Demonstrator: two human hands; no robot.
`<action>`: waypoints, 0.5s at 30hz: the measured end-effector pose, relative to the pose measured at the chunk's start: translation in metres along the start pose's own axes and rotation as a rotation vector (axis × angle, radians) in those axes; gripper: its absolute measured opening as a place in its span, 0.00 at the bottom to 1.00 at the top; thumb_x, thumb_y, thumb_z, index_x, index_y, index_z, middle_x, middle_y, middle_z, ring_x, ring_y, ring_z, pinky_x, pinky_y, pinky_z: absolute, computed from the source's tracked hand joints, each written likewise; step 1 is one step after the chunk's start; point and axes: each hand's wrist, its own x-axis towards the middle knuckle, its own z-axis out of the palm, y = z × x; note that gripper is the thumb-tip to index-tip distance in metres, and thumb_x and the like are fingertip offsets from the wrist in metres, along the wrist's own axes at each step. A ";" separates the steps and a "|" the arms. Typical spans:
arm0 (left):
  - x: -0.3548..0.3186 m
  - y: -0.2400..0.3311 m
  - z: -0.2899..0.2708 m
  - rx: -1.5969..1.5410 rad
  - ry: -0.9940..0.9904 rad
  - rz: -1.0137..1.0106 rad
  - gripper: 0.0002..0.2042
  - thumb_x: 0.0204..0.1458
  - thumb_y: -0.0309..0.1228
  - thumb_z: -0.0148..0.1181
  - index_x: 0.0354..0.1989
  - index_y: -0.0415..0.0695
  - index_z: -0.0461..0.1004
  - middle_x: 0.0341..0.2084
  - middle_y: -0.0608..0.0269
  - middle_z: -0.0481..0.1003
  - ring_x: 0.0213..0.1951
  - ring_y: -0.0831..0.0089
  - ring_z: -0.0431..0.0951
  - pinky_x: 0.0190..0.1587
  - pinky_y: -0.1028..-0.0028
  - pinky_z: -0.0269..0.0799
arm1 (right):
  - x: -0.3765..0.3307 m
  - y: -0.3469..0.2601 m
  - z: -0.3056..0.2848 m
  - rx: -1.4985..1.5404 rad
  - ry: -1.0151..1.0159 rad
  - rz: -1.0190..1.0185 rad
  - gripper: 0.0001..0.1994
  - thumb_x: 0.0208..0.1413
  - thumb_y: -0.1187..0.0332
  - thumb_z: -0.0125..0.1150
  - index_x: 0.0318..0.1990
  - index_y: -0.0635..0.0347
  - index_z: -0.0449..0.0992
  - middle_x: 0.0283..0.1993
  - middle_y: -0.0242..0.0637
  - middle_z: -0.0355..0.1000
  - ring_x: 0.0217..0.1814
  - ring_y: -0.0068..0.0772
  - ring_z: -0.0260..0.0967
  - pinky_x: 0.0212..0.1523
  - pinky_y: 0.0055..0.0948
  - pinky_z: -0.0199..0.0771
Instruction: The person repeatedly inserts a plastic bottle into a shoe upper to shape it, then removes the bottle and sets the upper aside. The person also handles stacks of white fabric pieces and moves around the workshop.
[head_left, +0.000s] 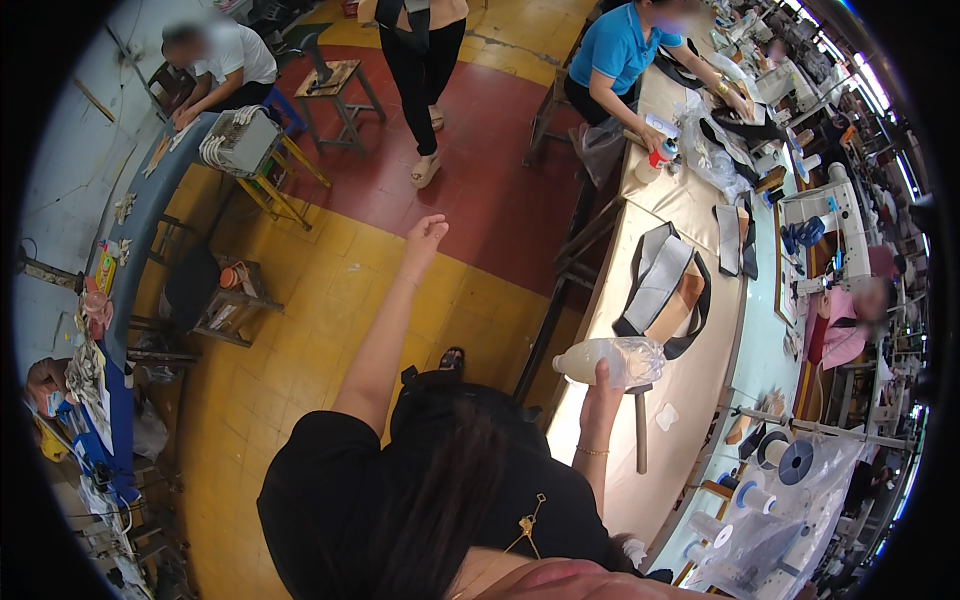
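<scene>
My right hand (600, 400) is closed round a clear plastic bottle (612, 362). The bottle lies almost level, its neck pointing left and its base to the right, over the near edge of the long cloth-covered table (690, 400). Just below it a hammer (641, 430) rests on the table, its head partly behind the bottle. Out ahead over the floor, my left hand (428, 233) has its fingers curled in, and nothing shows in them. Beyond the bottle lie grey, brown and black cut pieces (665, 285).
A person in blue (618, 50) works at the table's far end, near a red-and-white bottle (657, 160). Another person (420, 80) stands in the aisle. A wooden stool (335, 82) and a grey box on a yellow stand (240, 143) are at left. Thread spools (752, 497) stand right.
</scene>
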 end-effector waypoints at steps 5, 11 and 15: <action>0.001 0.023 -0.007 -0.171 0.039 -0.116 0.15 0.52 0.37 0.55 0.46 0.45 0.70 0.36 0.67 0.71 0.40 0.79 0.69 0.42 0.79 0.63 | 0.000 0.000 0.006 0.018 0.047 -0.027 0.34 0.47 0.60 0.65 0.56 0.70 0.57 0.56 0.44 0.60 0.59 0.37 0.56 0.62 0.35 0.51; -0.001 0.037 -0.005 -0.296 -0.047 -0.154 0.17 0.53 0.40 0.53 0.49 0.47 0.68 0.43 0.66 0.71 0.46 0.76 0.71 0.44 0.75 0.63 | -0.003 0.001 0.011 -0.001 0.048 -0.022 0.33 0.49 0.61 0.63 0.58 0.68 0.55 0.57 0.42 0.58 0.60 0.37 0.54 0.62 0.37 0.51; 0.000 0.043 0.000 -0.305 -0.068 -0.156 0.17 0.53 0.40 0.53 0.49 0.48 0.68 0.44 0.65 0.72 0.46 0.75 0.71 0.45 0.75 0.63 | -0.004 0.001 0.013 0.013 0.068 -0.036 0.34 0.48 0.59 0.65 0.56 0.70 0.57 0.56 0.44 0.60 0.60 0.37 0.56 0.62 0.35 0.51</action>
